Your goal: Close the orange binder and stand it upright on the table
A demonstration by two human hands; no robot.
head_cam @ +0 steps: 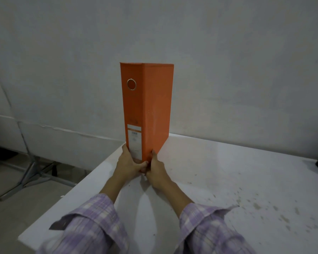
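White counter (pixel 228 180) near a bare wall: left hand (pixel 126 162) and right hand (pixel 157 168) clasp the closed orange binder (pixel 147 107) at its base, each grip wrapped tight, steadying it upright.

orange binder (pixel 154 107), white table (pixel 228 180), lilac plaid sleeves (pixel 92 222)

- The white table (pixel 228 180) runs back to the wall, its near left corner in view.
- Dark specks and stains dot its right side.
- The closed orange binder (pixel 147 110) stands upright on it near the far left edge, spine toward the camera.
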